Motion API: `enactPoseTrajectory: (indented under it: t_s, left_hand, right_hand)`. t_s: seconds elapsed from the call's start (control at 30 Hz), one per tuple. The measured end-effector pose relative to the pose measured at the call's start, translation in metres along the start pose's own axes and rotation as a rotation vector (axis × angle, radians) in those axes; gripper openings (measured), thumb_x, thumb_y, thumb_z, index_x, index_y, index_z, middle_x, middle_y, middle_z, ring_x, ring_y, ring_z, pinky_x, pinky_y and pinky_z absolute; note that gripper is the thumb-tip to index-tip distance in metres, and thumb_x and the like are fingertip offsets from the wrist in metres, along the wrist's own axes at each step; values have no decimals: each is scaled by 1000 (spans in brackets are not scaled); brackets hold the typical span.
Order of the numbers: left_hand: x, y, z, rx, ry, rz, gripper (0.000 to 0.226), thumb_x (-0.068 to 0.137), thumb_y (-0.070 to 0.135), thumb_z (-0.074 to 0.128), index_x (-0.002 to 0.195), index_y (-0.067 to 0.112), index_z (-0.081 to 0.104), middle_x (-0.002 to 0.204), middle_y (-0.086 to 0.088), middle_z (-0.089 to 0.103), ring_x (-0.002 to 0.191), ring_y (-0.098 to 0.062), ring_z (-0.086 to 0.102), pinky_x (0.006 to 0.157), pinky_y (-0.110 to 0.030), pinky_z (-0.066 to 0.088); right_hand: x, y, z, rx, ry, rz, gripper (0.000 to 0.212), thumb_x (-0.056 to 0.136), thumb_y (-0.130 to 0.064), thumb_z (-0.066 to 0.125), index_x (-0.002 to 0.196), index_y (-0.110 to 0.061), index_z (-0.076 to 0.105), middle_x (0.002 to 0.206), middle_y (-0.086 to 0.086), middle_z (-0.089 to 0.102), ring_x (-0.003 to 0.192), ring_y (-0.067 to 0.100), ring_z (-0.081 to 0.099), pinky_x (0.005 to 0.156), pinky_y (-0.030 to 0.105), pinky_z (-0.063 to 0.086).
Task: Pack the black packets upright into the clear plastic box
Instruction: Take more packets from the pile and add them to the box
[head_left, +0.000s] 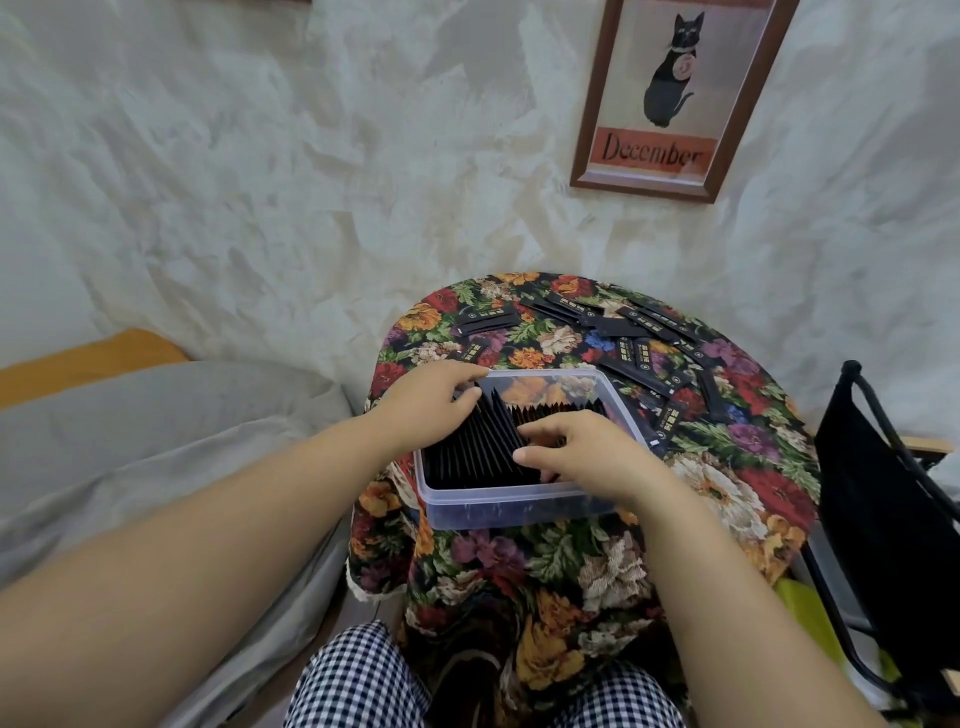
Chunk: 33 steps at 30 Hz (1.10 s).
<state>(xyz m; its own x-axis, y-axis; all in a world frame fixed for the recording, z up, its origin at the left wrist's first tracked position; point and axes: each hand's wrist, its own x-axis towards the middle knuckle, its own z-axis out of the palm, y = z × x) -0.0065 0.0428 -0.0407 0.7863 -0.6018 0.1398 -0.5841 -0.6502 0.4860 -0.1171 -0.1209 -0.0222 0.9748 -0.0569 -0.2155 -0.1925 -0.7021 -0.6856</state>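
Thin black packets (478, 452) stand fanned on edge in the clear plastic box (519, 506) on my worktop (727, 483); my left hand (436, 400) presses the row, my right hand (587, 457) curls over it, whether gripping I cannot tell.

I see clear plastic box (519, 512) on floral tablecloth (571, 571), black packets (467, 452) upright inside; left hand (431, 400) touches row's far end, right hand (592, 457) on tops (grip unclear); loose packets (644, 374) beyond.
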Motion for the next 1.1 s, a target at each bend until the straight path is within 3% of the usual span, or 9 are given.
enactPoseTrajectory:
  t_s: [0.1,0.23,0.37,0.47,0.6,0.7,0.83,0.97,1.1]
  left_hand:
    - [3,1,-1,-76,-34,24,37,99,25,44,136,26,49,135,3,55,120,-15,52,93,-25,41]
    - [7,-1,-3,-148,-22,22,35,99,23,44,133,24,53,135,4,55,124,-13,49,95,-20,34]
    - [8,-1,-1,-121,21,16,33,99,23,45,130,21,56,133,3,57,118,-14,54,90,-19,35]
    - [10,-3,2,-235,55,-16,29,97,23,50,124,21,61,121,3,64,108,-11,60,92,-21,40]
    - [10,-6,-2,-446,-9,-41,27,97,20,49,120,20,63,101,4,71,101,-6,64,101,-30,44]
    - [10,-8,-4,-302,-46,-25,30,99,27,45,124,22,61,119,-1,66,113,-13,58,102,-33,42]
    - [8,-4,-3,-9,-217,54,39,101,38,36,135,27,50,139,4,51,125,-17,48,99,-33,40]
    - [6,-5,1,107,-187,104,47,99,43,38,144,31,35,143,8,46,129,-16,45,99,-31,40]
    - [5,-1,5,233,-177,149,53,97,48,40,145,29,32,148,5,40,132,-16,40,98,-28,36]
  right_hand:
    - [0,6,4,101,45,5,51,87,-34,67,134,-17,54,98,-10,61,84,5,60,76,22,49]
    - [2,9,4,181,72,20,45,90,-32,63,132,-17,55,97,-9,62,76,3,61,60,12,47]
    - [5,10,6,230,97,27,47,87,-24,68,131,-13,56,91,-6,65,72,5,61,59,14,50]
    - [6,11,8,234,96,24,56,88,-29,67,138,-18,48,94,-5,64,73,6,61,61,16,48]
    - [5,11,9,150,106,8,44,87,-33,66,128,-17,60,98,-7,65,74,3,62,62,13,48]
    - [6,12,11,166,127,0,49,87,-31,68,132,-18,56,101,-4,63,81,6,61,61,14,47]
    - [5,11,10,167,121,-1,44,87,-28,68,128,-16,58,84,-9,63,68,5,59,64,16,48]
    - [5,12,12,160,128,-14,46,85,-31,70,128,-18,58,81,-8,64,69,7,61,77,26,51]
    - [6,10,11,163,122,-14,42,84,-32,71,123,-19,61,85,-8,66,64,5,63,73,22,53]
